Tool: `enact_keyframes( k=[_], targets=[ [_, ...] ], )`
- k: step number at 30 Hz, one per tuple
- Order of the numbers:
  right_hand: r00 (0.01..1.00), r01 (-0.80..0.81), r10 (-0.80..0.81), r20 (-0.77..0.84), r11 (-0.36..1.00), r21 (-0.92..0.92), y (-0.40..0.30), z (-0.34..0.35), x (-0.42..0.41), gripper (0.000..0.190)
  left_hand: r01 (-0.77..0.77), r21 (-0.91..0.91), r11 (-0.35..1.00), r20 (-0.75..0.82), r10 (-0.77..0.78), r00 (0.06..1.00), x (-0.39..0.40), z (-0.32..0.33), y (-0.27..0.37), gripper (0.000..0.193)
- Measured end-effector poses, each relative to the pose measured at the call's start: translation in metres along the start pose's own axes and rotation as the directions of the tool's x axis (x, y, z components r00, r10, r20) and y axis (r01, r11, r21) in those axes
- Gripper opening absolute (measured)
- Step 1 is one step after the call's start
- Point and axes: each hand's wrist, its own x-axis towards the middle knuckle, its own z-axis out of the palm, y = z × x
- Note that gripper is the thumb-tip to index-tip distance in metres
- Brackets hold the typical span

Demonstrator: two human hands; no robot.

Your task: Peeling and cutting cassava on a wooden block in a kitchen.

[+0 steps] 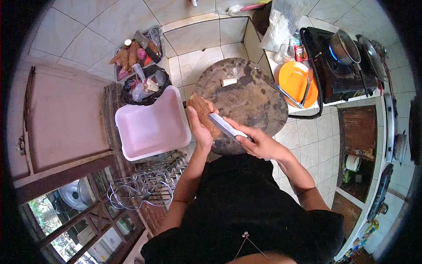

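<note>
A brown, rough-skinned cassava root (203, 110) is held in my left hand (201, 130) over the left edge of a round wooden board (254, 109). My right hand (262, 142) grips a kitchen knife (226, 124) by its handle, and the blade's tip end lies at the root's side. Farther back on the board rests a short whitish peeled piece (228, 82). Left of the board stands an empty pink plastic basin (153, 123). Beyond it, a black plastic bag (127, 94) lies open with scraps and plastic inside. A tray (117, 71) behind holds several more roots.
At the right, an orange plate (290, 74) carries metal tongs (286, 94). A saucepan (344, 48) sits over a blue flame on the black gas stove (329, 77). A glass (284, 54) and a bag of white powder (280, 26) stand behind the plate. A wire rack (141, 189) is at the lower left.
</note>
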Motion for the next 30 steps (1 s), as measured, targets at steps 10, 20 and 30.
enact_keyframes(
  k=[10, 20, 30],
  targets=[
    [0.948, 0.118, -0.245, -0.202, 0.862, -0.493, -0.005, 0.014, -0.005, 0.052, 0.019, -0.143, 0.99, 0.027, -0.016, 1.0, 0.003, 0.003, 0.003, 0.038],
    [0.968, -0.081, -0.077, -0.237, 0.803, -0.591, -0.025, 0.02, -0.023, 0.054, 0.019, -0.087, 0.996, -0.004, -0.019, 1.0, -0.005, 0.008, -0.001, 0.039],
    [0.937, 0.059, -0.25, -0.245, 0.802, -0.594, -0.027, 0.016, -0.025, 0.056, 0.104, -0.087, 0.991, 0.049, -0.1, 0.994, -0.007, 0.011, -0.004, 0.042]
  ],
)
